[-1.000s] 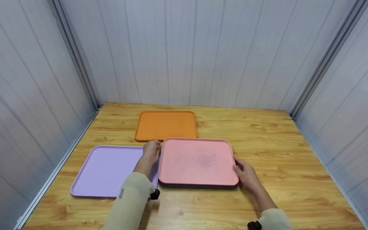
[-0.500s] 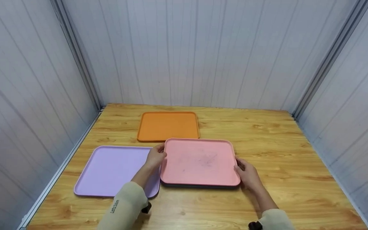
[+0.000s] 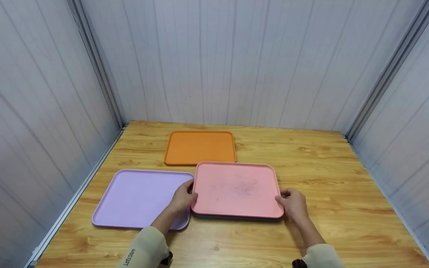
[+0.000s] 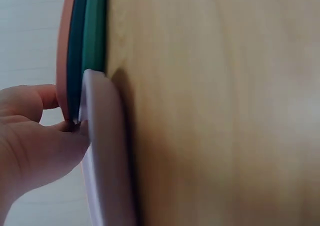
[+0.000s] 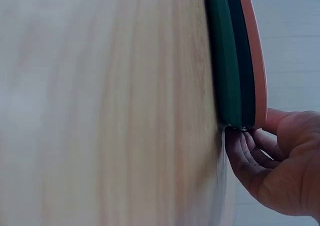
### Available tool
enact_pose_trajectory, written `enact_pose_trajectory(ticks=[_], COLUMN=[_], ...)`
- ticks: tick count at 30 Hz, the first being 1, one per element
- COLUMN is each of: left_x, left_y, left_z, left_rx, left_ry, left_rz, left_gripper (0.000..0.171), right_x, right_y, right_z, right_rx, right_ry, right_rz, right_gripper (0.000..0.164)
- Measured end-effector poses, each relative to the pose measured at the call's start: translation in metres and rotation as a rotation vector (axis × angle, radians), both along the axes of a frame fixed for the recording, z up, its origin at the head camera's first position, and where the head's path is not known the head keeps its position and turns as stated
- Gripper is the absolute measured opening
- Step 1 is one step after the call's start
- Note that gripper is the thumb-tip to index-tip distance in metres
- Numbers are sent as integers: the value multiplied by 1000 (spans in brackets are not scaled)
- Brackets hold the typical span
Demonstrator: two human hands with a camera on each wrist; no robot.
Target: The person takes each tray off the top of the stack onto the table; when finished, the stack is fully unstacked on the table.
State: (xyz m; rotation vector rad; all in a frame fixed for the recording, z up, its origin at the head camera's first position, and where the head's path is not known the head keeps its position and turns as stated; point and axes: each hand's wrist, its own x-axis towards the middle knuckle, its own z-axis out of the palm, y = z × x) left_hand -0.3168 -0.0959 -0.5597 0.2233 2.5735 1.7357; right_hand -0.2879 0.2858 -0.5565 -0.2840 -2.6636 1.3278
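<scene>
A pink tray (image 3: 237, 190) with grey scuffs lies on top of a stack. Beneath it are a dark blue tray (image 5: 241, 66) and a green tray (image 5: 223, 66). My left hand (image 3: 181, 199) grips the pink tray's left edge, thumb over the rim and fingers low against the stack's side, above the lavender tray (image 3: 140, 197). On the opposite edge, my right hand (image 3: 294, 204) holds the pink tray with its thumb on the rim. In the right wrist view its fingers curl against the sides of the stacked trays. How far the fingertips reach under is hidden.
An orange tray (image 3: 200, 148) lies behind the stack, close to its far edge. The lavender tray's right edge meets the stack's left side. The wooden table (image 3: 348, 223) is enclosed by pale panel walls (image 3: 214, 59) at the back and sides.
My left hand has moved nearer along the stack's left edge, and its thumb has come over the pink rim. The right hand has shifted its hold slightly. The trays stay in place.
</scene>
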Motion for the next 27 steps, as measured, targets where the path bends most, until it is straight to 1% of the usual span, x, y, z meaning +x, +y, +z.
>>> enact_pose_trajectory(ticks=[3,6,9,12,16,19,23,25,27], left_x=[1,1,1,2,2,3,6,7,7], left_y=[-2,-4,-4,-4,-3,-2,-1,-1,-1], left_z=[-4,-8,-10,-10,-12,-13,-14,-15,-15], left_rx=[39,51,68,82,25,3,-5,-20,-34], left_ry=[-13,-27,-26,-4,61,80,63,57,67], left_rz=[-12,3,14,8,-2,-3,-7,-8,-5], left_gripper=[60,51,46,43,46,51,56,57,57], right_x=[-1,-2,-2,-2,-3,-3,-2,-1,1], right_y=[0,-1,-1,0,4,10,20,23,26], right_z=[2,4,7,11,10,7,6,7,9], right_rx=[37,72,84,84,70,51,-9,-53,-102], right_ry=[-3,-14,-27,-19,-10,-28,-73,-99,-121], right_rz=[0,-4,11,15,-1,-10,-25,-16,10], right_gripper=[17,16,16,16,18,20,22,24,28])
